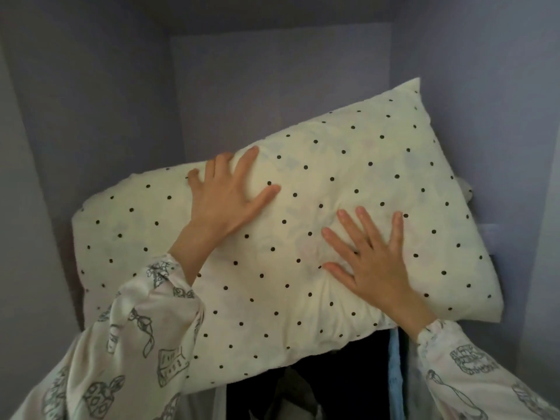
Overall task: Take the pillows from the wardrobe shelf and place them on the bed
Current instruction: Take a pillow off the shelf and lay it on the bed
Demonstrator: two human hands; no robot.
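A cream pillow with black dots (333,165) fills the wardrobe's upper compartment, tilted with its right corner high and its lower edge hanging out over the shelf front. My left hand (230,195) lies on its upper left part with fingers spread, the fingertips dug into the fabric near the top edge. My right hand (372,256) presses flat on the middle of the pillow, fingers straight and spread. A bit of another pale thing (465,189) peeks out behind the pillow's right edge; I cannot tell what it is.
Pale lilac wardrobe walls (91,101) close in on the left, back and right, with the top panel overhead. Below the pillow is a dark opening with hanging clothes (318,386), one light blue piece (395,377) at its right.
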